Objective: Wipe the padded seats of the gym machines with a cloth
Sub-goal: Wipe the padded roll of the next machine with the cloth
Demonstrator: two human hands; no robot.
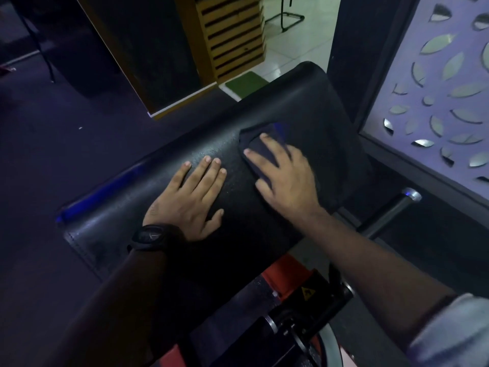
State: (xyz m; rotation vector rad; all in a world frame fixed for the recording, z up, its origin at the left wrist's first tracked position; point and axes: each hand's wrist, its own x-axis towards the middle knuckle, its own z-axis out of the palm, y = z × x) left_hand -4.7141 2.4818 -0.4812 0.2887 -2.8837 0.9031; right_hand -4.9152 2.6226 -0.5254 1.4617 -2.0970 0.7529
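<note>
The job looks to be in the middle of one pad. The right hand (287, 178) lies flat with spread fingers on a dark cloth (267, 144), pressing it down on the black padded seat (304, 102) of a gym machine; nothing is pinched or lifted, the cloth is simply pinned under palm and fingers. The left hand (189, 198) holds nothing: it rests open and flat on the bare padding just beside the cloth, probably to steady the body or the pad. A black watch (152, 237) sits on that wrist.

From the grip, the cloth sticks out ahead of the fingertips and a little to the thumb side, with a blue edge showing at its far corner. The rest of it is hidden under the hand. Beyond the cloth the pad runs on to its rounded far end, and back from the grip it stretches under the left hand to the stitched near edge.

How much has been wiped I cannot tell for sure: the light is dim and the surface shows only a faint sheen and speckle, with no clear line between clean and dirty. My guess is that the far end past the cloth and the strip under the left hand are yet to be covered, and the left hand would have to move off for that. Other machines, if any remain, are out of view. The red frame (285, 271) below is not part of the wiping
</note>
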